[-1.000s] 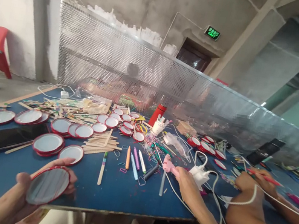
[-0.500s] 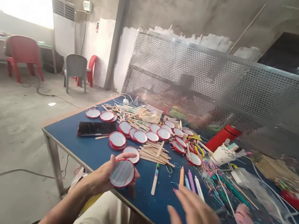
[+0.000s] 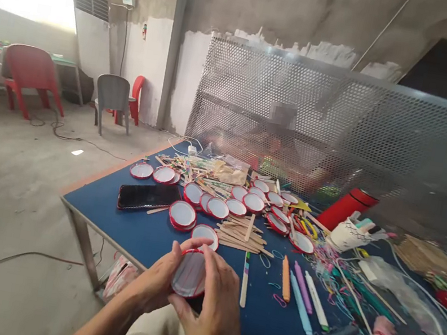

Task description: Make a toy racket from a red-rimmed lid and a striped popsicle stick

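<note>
A small round mirror with a red rim (image 3: pixel 189 272) is held over the near edge of the blue table (image 3: pixel 144 232). My left hand (image 3: pixel 156 285) wraps round its left side and underside. My right hand (image 3: pixel 217 314) closes on its right side, with the thumb under the rim and the fingers across the edge. Just behind it lie more red-rimmed round mirrors (image 3: pixel 182 214), some stacked, and a pile of flat wooden sticks (image 3: pixel 240 236).
A black phone (image 3: pixel 147 196) lies at the table's left. Coloured pens (image 3: pixel 302 289), rubber bands, a white cup (image 3: pixel 349 235) and a red flask (image 3: pixel 345 207) lie to the right. A perforated metal screen (image 3: pixel 342 124) stands behind, with a person beyond it. Chairs (image 3: pixel 113 96) stand on the concrete floor at left.
The view swung left, away from a neighbour's arms. My right hand came in from the lower right and closed on the mirror that my left hand was holding alone.
</note>
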Tool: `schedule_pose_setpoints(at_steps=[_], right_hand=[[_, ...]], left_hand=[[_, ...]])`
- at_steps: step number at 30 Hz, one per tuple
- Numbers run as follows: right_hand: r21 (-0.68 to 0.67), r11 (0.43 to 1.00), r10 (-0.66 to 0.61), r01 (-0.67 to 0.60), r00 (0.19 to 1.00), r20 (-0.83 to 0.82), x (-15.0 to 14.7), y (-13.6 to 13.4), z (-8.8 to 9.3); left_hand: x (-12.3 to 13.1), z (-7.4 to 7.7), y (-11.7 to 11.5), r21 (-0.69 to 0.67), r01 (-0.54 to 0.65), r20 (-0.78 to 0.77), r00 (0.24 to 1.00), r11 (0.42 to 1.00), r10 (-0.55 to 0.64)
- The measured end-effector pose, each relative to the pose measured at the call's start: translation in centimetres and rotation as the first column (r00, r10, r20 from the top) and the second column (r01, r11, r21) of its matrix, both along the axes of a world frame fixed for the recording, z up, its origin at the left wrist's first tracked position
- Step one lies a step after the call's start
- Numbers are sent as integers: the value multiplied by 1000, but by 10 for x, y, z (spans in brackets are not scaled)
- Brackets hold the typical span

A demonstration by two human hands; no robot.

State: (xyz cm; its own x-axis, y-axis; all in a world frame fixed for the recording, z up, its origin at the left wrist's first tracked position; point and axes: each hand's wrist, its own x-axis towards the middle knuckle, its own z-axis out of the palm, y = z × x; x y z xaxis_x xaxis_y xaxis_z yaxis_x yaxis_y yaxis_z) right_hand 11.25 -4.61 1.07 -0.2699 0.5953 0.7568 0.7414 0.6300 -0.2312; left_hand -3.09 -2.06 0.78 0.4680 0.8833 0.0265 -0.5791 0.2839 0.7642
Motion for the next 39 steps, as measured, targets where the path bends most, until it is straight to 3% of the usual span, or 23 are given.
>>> schedule_pose_setpoints(at_steps=[4,7,10,13,17,21,27,31,36,39], right_hand=[[15,999,-41,41,999,21,-3,-3,5],[60,992,-116,114,993,29,1,-8,10],[66,985,-166,162,984,61,20,-14,10],[10,982,-188,188,970,155,49,-21,6],[-50,983,-161,178,955,250,81,-32,-3],[-125,983,-106,137,968,230,95,-44,-15],[-205,945,-234,253,966,111,115,-48,-19],[-227,950,-193,213,975,105,122,-33,-8],[-269,952,-134,145,989,59,115,-16,-2],[-302,948,-71,101,992,107,114,-12,0]], left_hand=[[-1,2,-2,11,12,-49,999,1000,-12],[-2,4,-4,159,-20,-171,984,987,47],[2,8,-3,274,-89,-275,947,958,166],[9,13,-2,306,-10,-420,896,952,145],[15,22,-4,322,224,-678,732,920,59],[17,34,-9,360,369,-855,498,857,145],[29,36,-11,322,385,-904,398,865,160],[44,37,1,351,365,-918,317,862,239],[56,42,16,319,384,-926,322,866,199],[61,40,19,324,366,-939,234,872,251]])
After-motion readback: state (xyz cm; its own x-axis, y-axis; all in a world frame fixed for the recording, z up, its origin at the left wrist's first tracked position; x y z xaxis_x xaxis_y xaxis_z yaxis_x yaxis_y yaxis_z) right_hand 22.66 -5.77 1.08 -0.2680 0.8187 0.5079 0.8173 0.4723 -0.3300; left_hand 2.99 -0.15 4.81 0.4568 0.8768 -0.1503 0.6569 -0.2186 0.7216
